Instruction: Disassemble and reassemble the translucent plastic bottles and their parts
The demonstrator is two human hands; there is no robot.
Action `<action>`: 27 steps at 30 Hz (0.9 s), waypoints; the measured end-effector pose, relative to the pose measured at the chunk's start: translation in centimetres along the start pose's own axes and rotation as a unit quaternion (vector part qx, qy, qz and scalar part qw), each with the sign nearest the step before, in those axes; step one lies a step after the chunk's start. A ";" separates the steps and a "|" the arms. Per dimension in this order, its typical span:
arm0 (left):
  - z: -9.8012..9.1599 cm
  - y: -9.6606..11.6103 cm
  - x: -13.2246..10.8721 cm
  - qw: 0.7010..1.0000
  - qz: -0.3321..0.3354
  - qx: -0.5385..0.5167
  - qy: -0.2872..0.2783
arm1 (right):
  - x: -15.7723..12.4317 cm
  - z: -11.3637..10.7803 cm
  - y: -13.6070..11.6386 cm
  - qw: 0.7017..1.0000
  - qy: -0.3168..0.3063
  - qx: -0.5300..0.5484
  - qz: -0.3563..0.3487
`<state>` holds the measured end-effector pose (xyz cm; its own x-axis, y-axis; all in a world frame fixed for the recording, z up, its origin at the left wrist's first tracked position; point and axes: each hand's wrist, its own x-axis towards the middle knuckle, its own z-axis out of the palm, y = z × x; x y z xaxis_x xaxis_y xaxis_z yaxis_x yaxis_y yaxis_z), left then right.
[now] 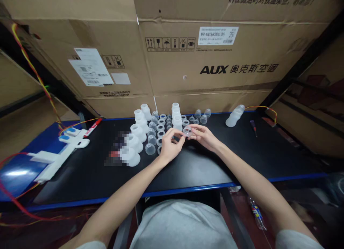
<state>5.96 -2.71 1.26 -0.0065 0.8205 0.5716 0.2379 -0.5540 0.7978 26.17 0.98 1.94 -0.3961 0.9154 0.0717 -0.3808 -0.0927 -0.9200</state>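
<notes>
My left hand (170, 145) and my right hand (204, 136) meet over the middle of the black table (204, 163). Together they pinch a small clear plastic cap (187, 131) between their fingertips. Just behind and to the left lie several more clear caps and rings (160, 128). White funnel-shaped plastic pieces (137, 132) stand in rows beside them, and a white stacked piece (176, 117) rises behind my hands.
Large cardboard boxes (204, 62) wall off the back of the table. A white stack of parts (234, 116) and a small screwdriver (253, 128) lie at the right. A white fixture with wires (63, 150) and a red marker (92, 127) sit at the left.
</notes>
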 end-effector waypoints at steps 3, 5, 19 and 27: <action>0.0 -0.2 0.2 1.000 -0.014 -0.017 0.004 | -0.1 0.1 -0.1 1.000 -0.002 0.000 -0.002; -0.1 -0.3 0.2 0.999 -0.029 -0.030 -0.007 | -0.1 0.2 -0.2 1.000 0.000 -0.002 -0.006; 0.2 -0.7 0.2 0.999 -0.025 -0.013 0.017 | -0.1 0.0 0.4 0.997 -0.055 -0.057 -0.024; 0.4 -0.1 0.0 0.994 -0.087 -0.063 -0.026 | -0.9 0.4 -0.2 0.974 -0.069 -0.203 -0.070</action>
<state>6.28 -2.56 1.11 0.0140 0.9096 0.4153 0.1145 -0.4140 0.9030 26.24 0.04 2.17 -0.4838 0.8436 0.2332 -0.0895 0.2174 -0.9720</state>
